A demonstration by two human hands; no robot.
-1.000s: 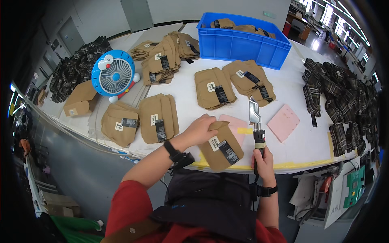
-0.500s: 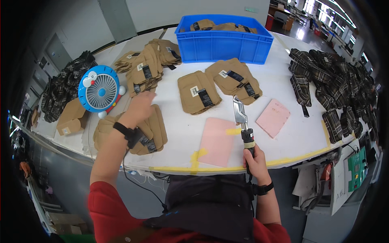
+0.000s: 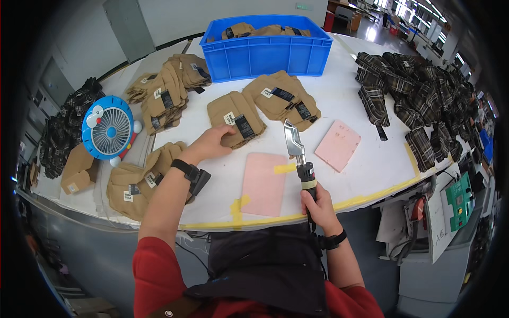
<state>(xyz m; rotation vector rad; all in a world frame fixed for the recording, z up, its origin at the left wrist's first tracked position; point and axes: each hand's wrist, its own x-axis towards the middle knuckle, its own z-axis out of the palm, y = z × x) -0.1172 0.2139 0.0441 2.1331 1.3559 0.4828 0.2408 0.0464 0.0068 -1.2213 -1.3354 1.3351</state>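
My left hand (image 3: 212,142) reaches to the lower-left edge of a middle stack of tan fabric pieces (image 3: 246,108) with labels; its fingertips touch the pieces, thumb and fingers apart. My right hand (image 3: 317,206) grips the dark handle of an upright powered tool with a metal head (image 3: 294,140). Left of that tool a pink rectangular pad (image 3: 262,188) lies taped to the white table (image 3: 371,185), and a smaller pink pad (image 3: 336,146) lies to its right. Another tan stack (image 3: 132,196) sits below my left hand, with its pieces fanned out unevenly.
A blue crate (image 3: 265,58) holding tan pieces stands at the back. More tan piles (image 3: 167,93) lie behind. A blue toy-faced fan (image 3: 108,127) and a cardboard box (image 3: 77,175) stand left; dark plaid items (image 3: 397,85) are heaped right and far left.
My left hand released a tan piece from above the larger pad onto the left stacks, then moved right to the middle stack. My right hand still holds the tool.
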